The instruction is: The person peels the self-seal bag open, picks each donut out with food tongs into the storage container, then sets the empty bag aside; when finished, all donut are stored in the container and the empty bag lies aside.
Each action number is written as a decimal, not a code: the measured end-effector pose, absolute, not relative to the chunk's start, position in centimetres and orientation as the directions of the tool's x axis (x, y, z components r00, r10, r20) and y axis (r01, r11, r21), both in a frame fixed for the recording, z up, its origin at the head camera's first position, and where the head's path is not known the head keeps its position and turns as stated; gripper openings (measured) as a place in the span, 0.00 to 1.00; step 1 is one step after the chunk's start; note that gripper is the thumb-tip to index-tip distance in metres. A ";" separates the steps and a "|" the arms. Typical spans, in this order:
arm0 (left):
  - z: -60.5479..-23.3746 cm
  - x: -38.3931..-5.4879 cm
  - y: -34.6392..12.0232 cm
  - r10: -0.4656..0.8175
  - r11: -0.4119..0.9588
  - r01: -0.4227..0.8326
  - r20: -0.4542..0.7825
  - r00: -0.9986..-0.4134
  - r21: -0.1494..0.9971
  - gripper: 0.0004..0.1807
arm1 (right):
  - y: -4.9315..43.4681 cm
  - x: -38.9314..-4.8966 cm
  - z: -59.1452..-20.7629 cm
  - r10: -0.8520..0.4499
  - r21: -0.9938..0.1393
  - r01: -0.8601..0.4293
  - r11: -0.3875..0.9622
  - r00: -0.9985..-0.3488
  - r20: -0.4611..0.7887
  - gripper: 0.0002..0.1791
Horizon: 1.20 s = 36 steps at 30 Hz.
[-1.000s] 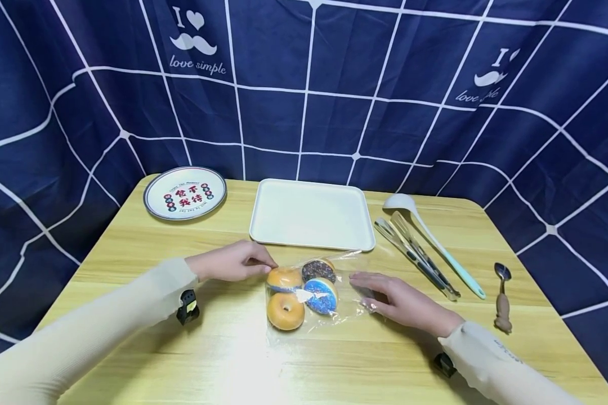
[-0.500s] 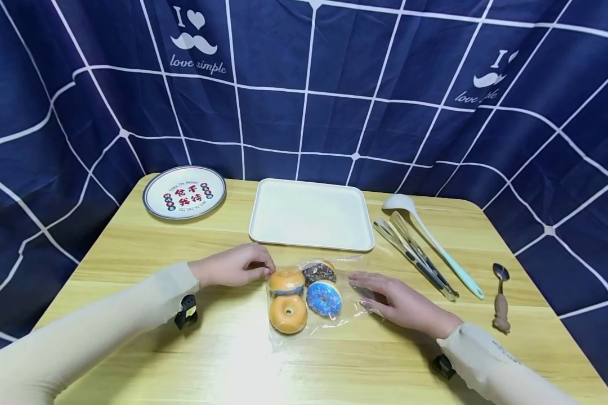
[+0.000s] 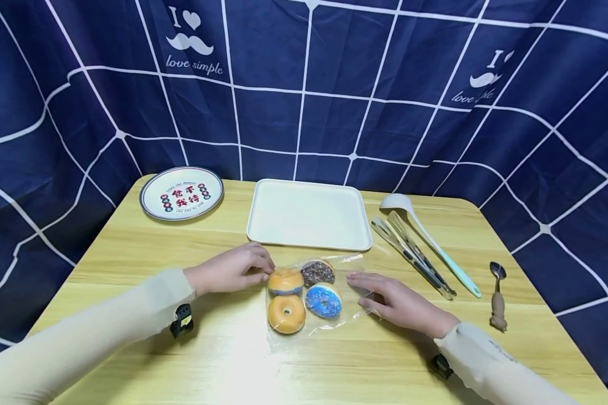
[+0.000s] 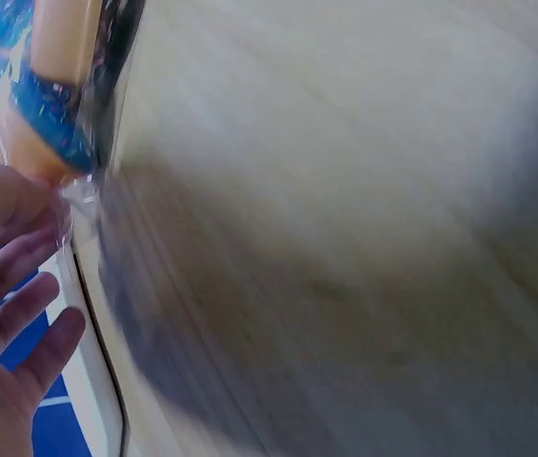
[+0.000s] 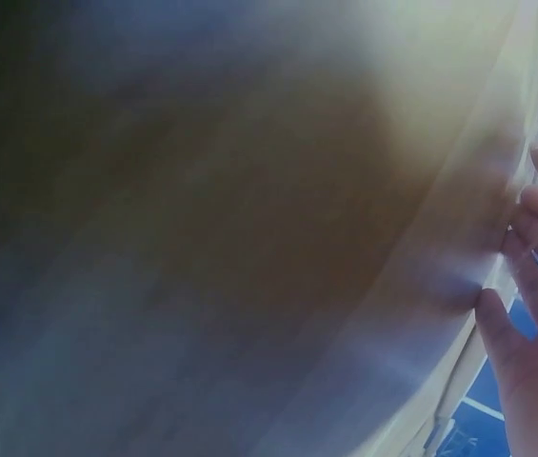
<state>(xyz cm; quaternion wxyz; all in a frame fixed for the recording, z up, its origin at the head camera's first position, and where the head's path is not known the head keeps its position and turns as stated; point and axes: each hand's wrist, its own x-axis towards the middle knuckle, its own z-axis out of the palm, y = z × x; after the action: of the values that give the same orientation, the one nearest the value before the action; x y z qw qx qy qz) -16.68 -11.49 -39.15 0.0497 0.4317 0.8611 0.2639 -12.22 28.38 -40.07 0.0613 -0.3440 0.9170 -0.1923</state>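
Observation:
A clear plastic bag (image 3: 304,334) of doughnuts lies on the table. Through the film I see a plain tan doughnut (image 3: 286,315), a blue-iced doughnut (image 3: 323,300), a dark sprinkled doughnut (image 3: 317,273) and a tan one with a blue underside (image 3: 286,280). At the bag's upper left corner, my left hand (image 3: 233,269) pinches the film between thumb and forefinger; its other fingers spread loosely in the left wrist view. On the bag's right end rests my right hand (image 3: 402,301), fingers fairly straight, thumb apart, touching the film.
Behind the bag lies a white tray (image 3: 309,215). A printed plate (image 3: 182,193) sits at the back left. To the right are metal tongs (image 3: 410,253), a ladle (image 3: 430,242) and a small spoon (image 3: 497,296). A blue checked curtain (image 3: 263,112) encloses the table.
The doughnuts have settled flatter: the blue-iced one has shifted slightly right and down, apart from the plain one. My left hand has moved a little. My right hand stays nearly still.

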 end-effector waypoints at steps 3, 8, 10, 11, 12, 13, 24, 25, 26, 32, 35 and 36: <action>-39.0 -16.4 -11.2 0.763 0.498 0.741 0.177 -0.621 0.450 0.07 | 28.3 -12.2 -40.0 -0.646 -0.388 -0.602 0.698 -0.763 0.019 0.25; -39.2 -16.5 -11.0 0.741 0.524 0.715 0.166 -0.650 0.462 0.04 | 28.3 -12.2 -40.1 -0.655 -0.386 -0.616 0.687 -0.754 0.038 0.25; -39.2 -16.7 -11.0 0.736 0.524 0.690 0.143 -0.662 0.499 0.04 | 28.4 -12.2 -40.2 -0.659 -0.386 -0.622 0.681 -0.751 0.044 0.25; -39.2 -16.8 -11.0 0.735 0.520 0.677 0.131 -0.665 0.520 0.04 | 28.4 -12.3 -40.2 -0.660 -0.384 -0.623 0.681 -0.750 0.046 0.25; -39.2 -16.9 -11.1 0.738 0.514 0.668 0.120 -0.664 0.539 0.05 | 28.4 -12.3 -40.2 -0.661 -0.383 -0.625 0.681 -0.749 0.046 0.25; -39.2 -17.0 -11.1 0.741 0.505 0.659 0.112 -0.662 0.557 0.05 | 28.4 -12.3 -40.2 -0.661 -0.381 -0.625 0.681 -0.749 0.047 0.25; -39.6 -17.5 -11.2 0.803 0.426 0.680 0.097 -0.589 0.597 0.07 | 28.3 -12.2 -40.1 -0.653 -0.386 -0.610 0.692 -0.757 0.024 0.25; -39.6 -17.4 -11.1 0.801 0.431 0.677 0.093 -0.592 0.597 0.07 | 28.3 -12.3 -40.1 -0.652 -0.386 -0.608 0.693 -0.758 0.022 0.25; -39.5 -17.4 -11.1 0.798 0.436 0.677 0.092 -0.595 0.593 0.07 | 28.3 -12.3 -40.2 -0.652 -0.385 -0.608 0.694 -0.758 0.022 0.25; -39.6 -17.0 -10.7 0.774 0.485 0.688 0.103 -0.625 0.540 0.04 | 28.3 -12.3 -40.2 -0.651 -0.389 -0.605 0.694 -0.758 0.018 0.25; -39.5 -17.1 -10.7 0.771 0.485 0.699 0.121 -0.626 0.526 0.05 | 28.3 -12.3 -40.2 -0.653 -0.392 -0.607 0.691 -0.757 0.020 0.25; -39.4 -17.2 -10.8 0.767 0.486 0.693 0.121 -0.631 0.533 0.05 | 28.3 -12.3 -40.2 -0.653 -0.391 -0.607 0.692 -0.757 0.020 0.25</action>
<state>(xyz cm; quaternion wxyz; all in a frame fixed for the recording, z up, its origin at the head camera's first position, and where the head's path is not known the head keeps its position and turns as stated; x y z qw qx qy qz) -17.18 -10.77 -39.44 0.0666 0.4245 0.8595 0.2770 -12.30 28.33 -40.21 0.0604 -0.3434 0.9177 -0.1903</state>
